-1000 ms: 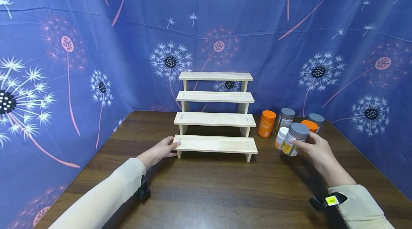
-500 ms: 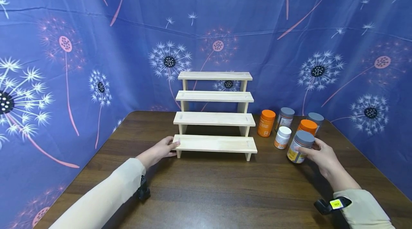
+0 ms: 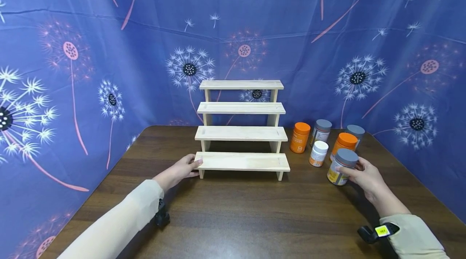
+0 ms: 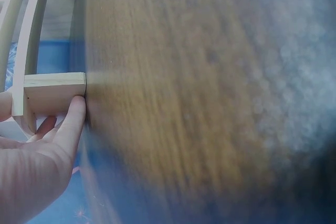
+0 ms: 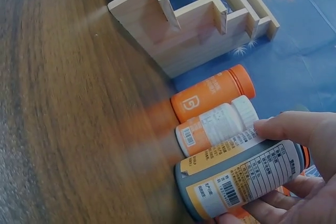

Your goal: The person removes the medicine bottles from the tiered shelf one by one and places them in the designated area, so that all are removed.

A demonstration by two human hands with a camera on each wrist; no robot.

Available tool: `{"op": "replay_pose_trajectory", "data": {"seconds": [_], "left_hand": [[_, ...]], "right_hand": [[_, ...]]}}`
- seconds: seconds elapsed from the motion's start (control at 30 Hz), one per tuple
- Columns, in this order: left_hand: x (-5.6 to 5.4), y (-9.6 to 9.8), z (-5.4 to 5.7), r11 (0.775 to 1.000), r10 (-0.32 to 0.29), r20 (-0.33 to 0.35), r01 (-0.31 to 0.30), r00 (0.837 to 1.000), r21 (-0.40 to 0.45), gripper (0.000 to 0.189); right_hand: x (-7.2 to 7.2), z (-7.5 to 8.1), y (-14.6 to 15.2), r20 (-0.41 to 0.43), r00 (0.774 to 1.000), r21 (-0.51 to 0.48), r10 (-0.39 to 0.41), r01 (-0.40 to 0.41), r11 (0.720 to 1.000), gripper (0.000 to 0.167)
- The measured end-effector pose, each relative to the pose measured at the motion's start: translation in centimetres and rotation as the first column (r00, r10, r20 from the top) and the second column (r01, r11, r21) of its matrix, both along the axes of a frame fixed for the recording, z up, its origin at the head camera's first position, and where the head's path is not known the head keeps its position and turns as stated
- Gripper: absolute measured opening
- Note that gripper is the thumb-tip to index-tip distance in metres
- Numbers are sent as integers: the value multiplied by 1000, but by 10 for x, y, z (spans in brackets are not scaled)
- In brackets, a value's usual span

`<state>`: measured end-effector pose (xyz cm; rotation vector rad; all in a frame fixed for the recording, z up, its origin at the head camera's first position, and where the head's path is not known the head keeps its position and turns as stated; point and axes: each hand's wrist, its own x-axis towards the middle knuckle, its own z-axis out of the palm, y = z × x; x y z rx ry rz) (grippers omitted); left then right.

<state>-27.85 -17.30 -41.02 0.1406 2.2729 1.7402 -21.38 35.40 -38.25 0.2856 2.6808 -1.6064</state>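
Note:
My left hand [image 3: 178, 172] grips the left end of the lowest step of a pale wooden four-step display stand [image 3: 242, 161]. Its thumb lies over the step, and in the left wrist view a fingertip touches the stand's side support [image 4: 55, 95]. At the right, my right hand [image 3: 369, 178] holds a grey-lidded supplement bottle [image 3: 339, 172] with thumb and fingers around its sides. The bottle is upright, low at the tabletop, its yellow-and-white printed label [image 5: 226, 192] facing the right wrist camera. An orange bottle [image 3: 342, 143] stands just behind it, partly hidden.
A white-capped small bottle [image 3: 318, 154] and another orange bottle [image 3: 300, 138] stand between the held bottle and the stand. Two more grey-lidded bottles [image 3: 321, 130] are farther back. A blue dandelion-print cloth [image 3: 153, 68] hangs behind the brown wooden table [image 3: 236, 214].
My right hand has carried the grey-lidded bottle right and toward me, down to the tabletop, uncovering more of the white-capped and orange bottles. The left hand has stayed on the stand.

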Motion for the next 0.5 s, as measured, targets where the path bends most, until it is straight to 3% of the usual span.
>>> {"op": "replay_pose_trajectory", "data": {"seconds": [0.5], "left_hand": [[0,-1,0,1000,-3,19,2,1000,20,41]], "right_hand": [[3,-3,3,25,1000,16,10,-11,1000,98]]}}
